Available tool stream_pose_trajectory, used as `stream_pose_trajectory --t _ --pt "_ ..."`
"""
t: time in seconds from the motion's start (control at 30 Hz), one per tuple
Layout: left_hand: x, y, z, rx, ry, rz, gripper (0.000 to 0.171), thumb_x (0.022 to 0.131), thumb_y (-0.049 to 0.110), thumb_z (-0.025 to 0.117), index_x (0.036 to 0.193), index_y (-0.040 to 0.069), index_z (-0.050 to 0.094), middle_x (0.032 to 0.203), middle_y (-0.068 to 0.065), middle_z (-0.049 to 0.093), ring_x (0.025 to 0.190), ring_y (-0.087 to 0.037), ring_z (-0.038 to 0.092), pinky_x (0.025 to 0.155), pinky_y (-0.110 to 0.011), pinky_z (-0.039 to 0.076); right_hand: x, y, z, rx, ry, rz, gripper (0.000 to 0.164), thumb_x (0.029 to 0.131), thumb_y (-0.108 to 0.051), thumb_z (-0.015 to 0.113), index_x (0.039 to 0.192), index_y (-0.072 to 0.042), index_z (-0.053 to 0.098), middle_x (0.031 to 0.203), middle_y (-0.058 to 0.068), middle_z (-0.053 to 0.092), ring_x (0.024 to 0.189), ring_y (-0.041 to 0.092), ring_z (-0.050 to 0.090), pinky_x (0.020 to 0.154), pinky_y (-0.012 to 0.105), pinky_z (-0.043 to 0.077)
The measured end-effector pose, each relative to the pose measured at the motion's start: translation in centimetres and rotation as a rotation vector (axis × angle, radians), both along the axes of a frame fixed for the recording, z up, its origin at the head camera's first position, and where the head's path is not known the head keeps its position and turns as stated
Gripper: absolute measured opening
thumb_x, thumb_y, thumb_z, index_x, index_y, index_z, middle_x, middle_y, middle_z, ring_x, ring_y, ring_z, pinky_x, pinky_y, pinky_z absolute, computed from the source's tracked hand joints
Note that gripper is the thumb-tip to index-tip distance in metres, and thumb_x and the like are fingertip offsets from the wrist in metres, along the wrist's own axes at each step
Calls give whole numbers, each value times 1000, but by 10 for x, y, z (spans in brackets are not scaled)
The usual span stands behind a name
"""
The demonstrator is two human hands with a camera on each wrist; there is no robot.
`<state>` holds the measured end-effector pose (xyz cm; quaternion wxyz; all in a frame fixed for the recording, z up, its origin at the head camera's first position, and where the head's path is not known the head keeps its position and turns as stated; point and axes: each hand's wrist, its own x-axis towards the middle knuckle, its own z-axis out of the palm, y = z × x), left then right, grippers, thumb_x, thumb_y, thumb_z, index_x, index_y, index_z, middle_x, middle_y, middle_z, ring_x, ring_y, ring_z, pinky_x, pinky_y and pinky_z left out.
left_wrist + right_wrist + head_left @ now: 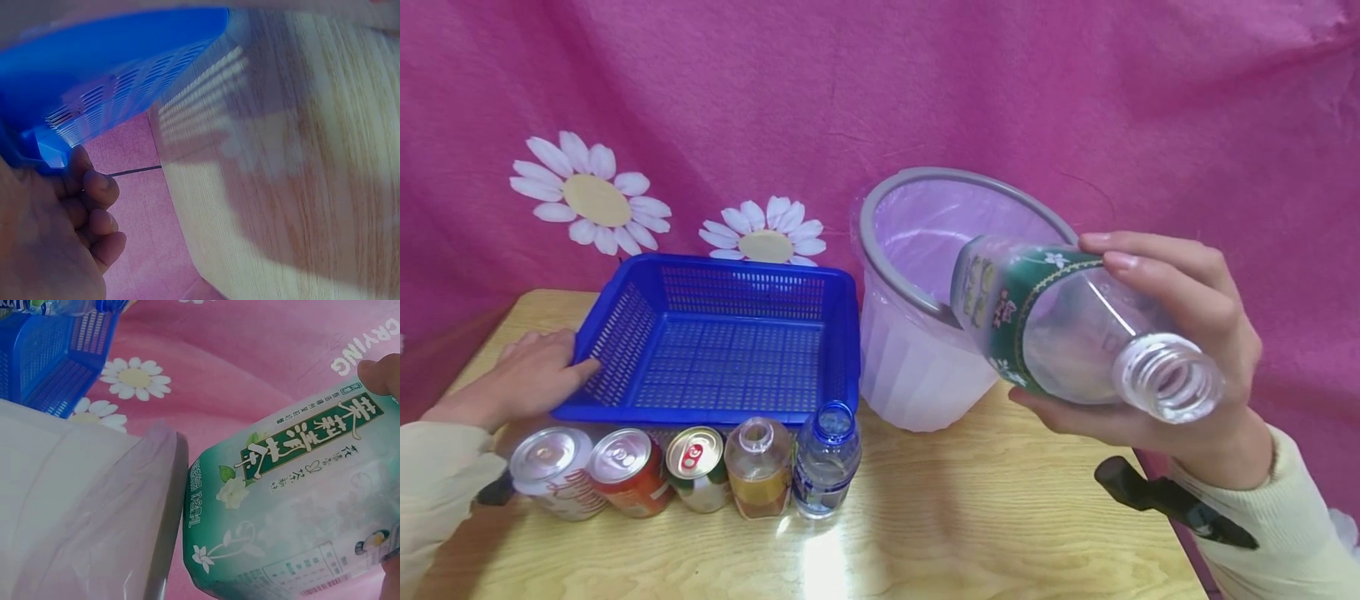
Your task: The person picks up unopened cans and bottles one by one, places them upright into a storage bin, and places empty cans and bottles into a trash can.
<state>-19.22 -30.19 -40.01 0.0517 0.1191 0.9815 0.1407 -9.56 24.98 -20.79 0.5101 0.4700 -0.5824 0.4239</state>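
Note:
My right hand (1187,350) grips a clear plastic bottle (1075,333) with a green floral label, thumb below and fingers above. The bottle is tilted, its capless mouth towards me and its base by the rim of a white bin (925,375). In the right wrist view, the label (300,487) shows large characters, and the base is close to the bin's rim. My left hand (538,371) holds the left rim of a blue plastic basket (741,417). The left wrist view shows curled fingers (100,187) at the basket's outer side. No items lie in the basket.
Along the basket's front stand a white-and-silver can (553,475), an orange can (628,473), a green-and-white can (697,468), a bottle with a yellow label (758,475) and a blue-necked bottle (826,462). Behind the wooden table (970,517) hangs a pink flowered cloth (775,100).

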Motion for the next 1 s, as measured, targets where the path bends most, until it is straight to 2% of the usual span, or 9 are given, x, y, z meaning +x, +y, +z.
stream_pose_trajectory --t 0.23,0.43,0.7,1.0 --pt "0 0 1 -7 -12 3 46 104 29 46 113 -15 53 101 -27 62 93 -42 50 76 -48 36 -5 -2 0 3 0 -58 85 58 -44 100 102 15 58 105 33 65 105 36 71 102 34 56" --pt "-1 0 -1 3 -29 13 49 105 31 45 118 -16 53 103 -27 63 97 -44 52 79 -52 38 -10 0 -1 26 -68 -98 83 60 -44 99 105 14 60 108 32 67 109 33 70 103 32 54" --pt "-2 -1 -2 3 -31 11 53 106 32 44 123 -18 49 106 -29 62 98 -45 51 78 -50 37 -20 5 -1 87 -140 -173 85 65 -47 96 109 15 58 114 27 68 112 31 68 106 33 52" --pt "-1 0 0 -6 -38 19 56 106 32 43 126 -20 47 112 -33 60 101 -48 50 81 -55 38 -26 1 5 131 -184 -244 93 70 -58 90 111 17 54 115 26 69 112 21 67 107 27 50"
